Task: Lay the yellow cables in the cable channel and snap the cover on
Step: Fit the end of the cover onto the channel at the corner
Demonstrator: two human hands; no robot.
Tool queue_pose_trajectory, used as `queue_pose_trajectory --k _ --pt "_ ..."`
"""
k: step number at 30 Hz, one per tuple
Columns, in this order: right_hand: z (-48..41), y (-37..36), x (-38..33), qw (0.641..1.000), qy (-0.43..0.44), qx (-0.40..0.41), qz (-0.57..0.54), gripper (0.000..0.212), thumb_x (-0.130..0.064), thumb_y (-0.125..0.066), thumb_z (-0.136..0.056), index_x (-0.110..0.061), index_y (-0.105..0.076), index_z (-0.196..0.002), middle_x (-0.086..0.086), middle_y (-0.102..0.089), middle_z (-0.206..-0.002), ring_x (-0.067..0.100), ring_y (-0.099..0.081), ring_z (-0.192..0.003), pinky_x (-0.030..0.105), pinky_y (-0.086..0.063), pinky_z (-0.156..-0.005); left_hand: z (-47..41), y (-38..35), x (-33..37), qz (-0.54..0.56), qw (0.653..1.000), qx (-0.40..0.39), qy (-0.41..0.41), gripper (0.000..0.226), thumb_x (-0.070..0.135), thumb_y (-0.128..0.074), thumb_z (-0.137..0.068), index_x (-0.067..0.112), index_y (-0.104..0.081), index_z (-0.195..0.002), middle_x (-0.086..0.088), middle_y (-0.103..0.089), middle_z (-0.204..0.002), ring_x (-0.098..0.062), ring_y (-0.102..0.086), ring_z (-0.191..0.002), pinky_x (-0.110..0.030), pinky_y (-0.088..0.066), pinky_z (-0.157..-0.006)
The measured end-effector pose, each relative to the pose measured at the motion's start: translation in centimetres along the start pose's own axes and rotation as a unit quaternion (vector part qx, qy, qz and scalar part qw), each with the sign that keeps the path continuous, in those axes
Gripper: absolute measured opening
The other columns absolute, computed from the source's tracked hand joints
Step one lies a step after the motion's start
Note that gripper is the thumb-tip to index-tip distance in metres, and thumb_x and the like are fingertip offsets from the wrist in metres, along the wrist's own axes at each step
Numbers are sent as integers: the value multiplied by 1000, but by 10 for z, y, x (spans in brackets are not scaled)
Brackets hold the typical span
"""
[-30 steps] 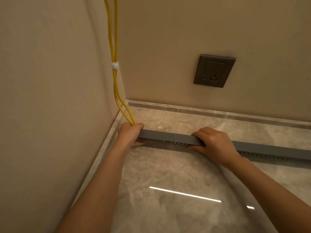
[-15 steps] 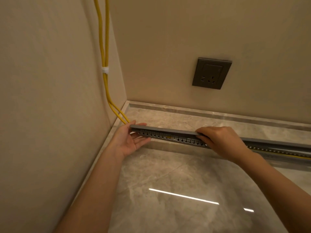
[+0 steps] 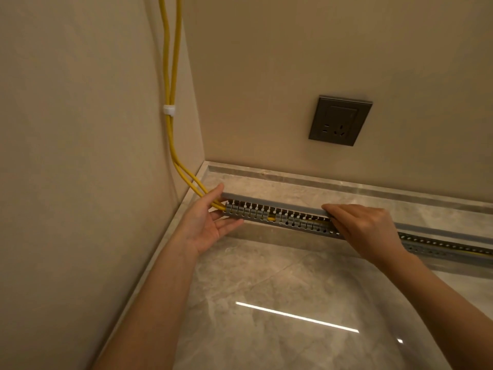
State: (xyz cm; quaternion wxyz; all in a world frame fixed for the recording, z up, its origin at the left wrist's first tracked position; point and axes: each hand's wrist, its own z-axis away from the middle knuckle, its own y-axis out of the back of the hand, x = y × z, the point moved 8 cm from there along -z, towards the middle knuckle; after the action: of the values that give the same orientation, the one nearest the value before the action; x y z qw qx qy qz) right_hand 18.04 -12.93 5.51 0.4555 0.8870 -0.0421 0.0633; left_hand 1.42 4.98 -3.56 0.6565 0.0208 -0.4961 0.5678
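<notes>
Two yellow cables (image 3: 170,76) run down the left wall and enter the left end of a grey slotted cable channel (image 3: 250,214) on the floor near the back wall. Yellow shows through some of its slots. A flat grey cover (image 3: 272,202) lies along the channel's top, and the slotted side wall shows below it. My left hand (image 3: 210,225) is at the channel's left end, palm up, with straight fingers under it and the thumb by the cover's tip. My right hand (image 3: 365,228) grips the cover further right, fingers curled over its top.
A white clip (image 3: 169,110) holds the cables to the left wall. A dark wall socket (image 3: 340,120) sits on the back wall above the channel. A stone skirting ledge (image 3: 346,184) runs along both walls. The glossy tile floor (image 3: 266,316) lies in front of the channel.
My left hand came off the top of the channel's end and turned palm up beneath it. The cover's left end now sits higher, showing the slots. My right hand stayed in place.
</notes>
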Motion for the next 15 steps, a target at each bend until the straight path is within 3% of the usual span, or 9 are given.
queue_pose_trajectory --k 2,5,9,13,15 --pt "1 -3 2 1000 -6 -21 -17 18 -7 -77 -73 -3 -73 -90 11 -74 -79 25 -69 -58 33 -54 -42 -1 1 0 -37 999 14 -13 23 24 -68 -81 7 -63 -97 -18 -67 -97 -31 -71 -83 -33 -58 -57" --pt "1 -2 5 999 -28 -28 -36 15 -15 -68 -78 -6 -74 -89 8 -74 -77 24 -69 -59 31 -55 -44 -3 2 2 -59 998 21 -27 18 13 -65 -85 3 -63 -100 -19 -67 -96 -30 -72 -78 -30 -58 -53" --pt "1 -2 10 993 -62 -53 -87 17 -20 -70 -78 -10 -74 -92 5 -74 -80 22 -70 -66 32 -56 -50 -4 3 6 -69 997 10 -32 16 10 -64 -84 1 -63 -97 -20 -69 -90 -31 -72 -77 -31 -58 -53" --pt "3 -16 28 955 -178 -142 -193 48 -51 -52 -76 -22 -68 -109 -6 -70 -91 11 -63 -74 30 -55 -61 -4 2 7 -62 997 1 -39 11 8 -63 -84 0 -65 -91 -19 -69 -86 -30 -72 -75 -33 -59 -55" --pt "3 -26 28 949 -176 -186 -184 49 -56 -52 -75 -27 -66 -111 -12 -66 -92 5 -57 -76 26 -52 -64 -5 3 7 -61 997 0 -42 10 7 -63 -84 0 -66 -90 -19 -68 -88 -29 -72 -76 -32 -59 -55"
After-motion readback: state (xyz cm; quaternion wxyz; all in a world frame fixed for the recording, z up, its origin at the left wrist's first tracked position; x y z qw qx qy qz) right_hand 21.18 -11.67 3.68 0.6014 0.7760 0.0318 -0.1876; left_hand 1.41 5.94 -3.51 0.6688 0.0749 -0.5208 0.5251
